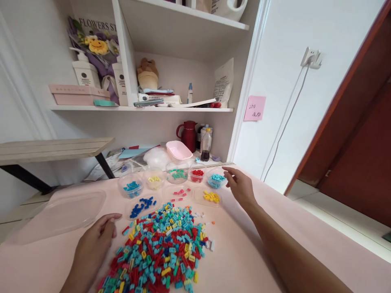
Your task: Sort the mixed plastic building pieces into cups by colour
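A large heap of small toy building bricks (161,248) in mixed colours lies on the pink tabletop. My left hand (96,240) rests at the heap's left side with its fingers curled in; whether anything is inside cannot be seen. Beside the rightmost clear tub of light-blue bricks (217,179), my right hand (240,186) hovers with fingers apart, holding nothing visible. More clear tubs hold blue bricks (132,187), pale-yellow bricks (154,180), green bricks (177,174) and red bricks (197,174). Nearer lie shallow clear lids with dark-blue bricks (143,206), pink bricks (181,194) and yellow bricks (211,197).
A large clear lid (67,211) lies at the left of the table. Behind the tubs stand a pink basin (179,150), a dark-red jug (188,136) and a bottle of dark liquid (206,145). White shelving rises behind, and a wooden bench (55,150) is at left.
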Available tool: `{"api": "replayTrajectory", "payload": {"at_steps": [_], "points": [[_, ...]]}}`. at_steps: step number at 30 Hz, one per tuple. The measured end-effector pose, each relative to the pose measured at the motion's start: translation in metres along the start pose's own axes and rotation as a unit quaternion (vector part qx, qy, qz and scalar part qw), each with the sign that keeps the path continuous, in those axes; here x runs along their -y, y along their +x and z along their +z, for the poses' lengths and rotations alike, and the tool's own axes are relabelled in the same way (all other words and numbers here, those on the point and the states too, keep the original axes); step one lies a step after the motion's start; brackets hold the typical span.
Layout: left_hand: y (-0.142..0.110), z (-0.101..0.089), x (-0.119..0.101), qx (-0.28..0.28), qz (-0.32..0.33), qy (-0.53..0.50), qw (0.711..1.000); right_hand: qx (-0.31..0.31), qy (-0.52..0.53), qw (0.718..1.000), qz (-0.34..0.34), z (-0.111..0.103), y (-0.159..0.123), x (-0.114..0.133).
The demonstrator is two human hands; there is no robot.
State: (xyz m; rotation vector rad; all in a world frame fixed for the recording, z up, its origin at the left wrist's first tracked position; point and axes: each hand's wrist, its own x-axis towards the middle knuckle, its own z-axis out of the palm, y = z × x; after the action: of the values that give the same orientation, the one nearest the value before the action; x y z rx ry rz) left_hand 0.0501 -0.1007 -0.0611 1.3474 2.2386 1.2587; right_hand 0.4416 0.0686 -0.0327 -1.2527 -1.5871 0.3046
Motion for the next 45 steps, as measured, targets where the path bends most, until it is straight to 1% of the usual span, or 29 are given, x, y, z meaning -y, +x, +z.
{"api": "replayTrajectory", "payload": {"at_steps": [3, 5, 7, 9, 12, 14, 15, 19, 23, 27, 32, 34, 36, 38, 39, 41, 42, 43, 45], "points": [[0.000, 0.000, 0.000, -0.001, 0.007, -0.011, 1.000, 0.002, 0.063, 0.997, 0.032, -0.005, -0.008, 0.005], [0.000, 0.000, 0.000, -0.001, 0.013, -0.020, 1.000, 0.027, 0.075, 0.996, 0.034, -0.002, -0.014, 0.010], [0.000, 0.000, 0.001, 0.001, 0.015, -0.025, 1.000, 0.067, 0.045, 0.997, -0.007, 0.005, -0.020, 0.016], [0.000, 0.000, 0.001, 0.005, 0.015, -0.027, 1.000, 0.116, -0.011, 0.991, -0.068, 0.015, -0.027, 0.021], [-0.001, 0.000, 0.000, 0.012, 0.011, -0.031, 0.999, 0.214, -0.075, 0.963, -0.146, 0.030, -0.040, 0.030], [-0.002, 0.000, -0.001, 0.012, 0.002, -0.028, 1.000, 0.268, -0.102, 0.942, -0.176, 0.037, -0.049, 0.036], [-0.002, 0.000, -0.002, 0.011, -0.001, -0.028, 1.000, 0.284, -0.117, 0.934, -0.185, 0.039, -0.053, 0.040], [-0.002, 0.001, 0.000, 0.012, 0.001, -0.049, 0.999, 0.303, -0.183, 0.916, -0.190, 0.044, -0.064, 0.048], [0.000, 0.003, 0.006, 0.010, 0.001, -0.056, 0.998, 0.311, -0.211, 0.908, -0.182, 0.050, -0.066, 0.048], [0.000, 0.003, 0.007, 0.008, -0.001, -0.059, 0.998, 0.310, -0.223, 0.909, -0.169, 0.054, -0.064, 0.048], [-0.003, 0.002, 0.001, -0.002, -0.005, -0.081, 0.997, 0.320, -0.209, 0.912, -0.150, 0.052, -0.064, 0.048], [-0.003, 0.001, -0.001, -0.006, -0.004, -0.084, 0.996, 0.316, -0.194, 0.916, -0.150, 0.048, -0.062, 0.047], [-0.003, 0.001, -0.001, -0.008, 0.000, -0.086, 0.996, 0.293, -0.175, 0.926, -0.160, 0.042, -0.057, 0.046], [-0.002, 0.001, 0.001, -0.009, 0.004, -0.078, 0.997, 0.247, -0.156, 0.941, -0.169, 0.034, -0.046, 0.043], [-0.001, 0.001, 0.002, -0.008, 0.004, -0.069, 0.998, 0.210, -0.147, 0.952, -0.165, 0.030, -0.038, 0.041], [0.001, 0.002, 0.006, -0.005, 0.004, -0.046, 0.999, 0.118, -0.134, 0.975, -0.131, 0.021, -0.021, 0.032], [0.002, 0.002, 0.008, -0.003, 0.004, -0.035, 0.999, 0.070, -0.129, 0.984, -0.103, 0.018, -0.013, 0.027], [0.003, 0.003, 0.010, 0.000, 0.005, -0.028, 1.000, 0.036, -0.120, 0.989, -0.073, 0.014, -0.006, 0.021], [0.005, 0.003, 0.012, 0.003, 0.007, -0.023, 1.000, 0.024, -0.076, 0.997, -0.020, 0.009, 0.002, 0.009]]}}
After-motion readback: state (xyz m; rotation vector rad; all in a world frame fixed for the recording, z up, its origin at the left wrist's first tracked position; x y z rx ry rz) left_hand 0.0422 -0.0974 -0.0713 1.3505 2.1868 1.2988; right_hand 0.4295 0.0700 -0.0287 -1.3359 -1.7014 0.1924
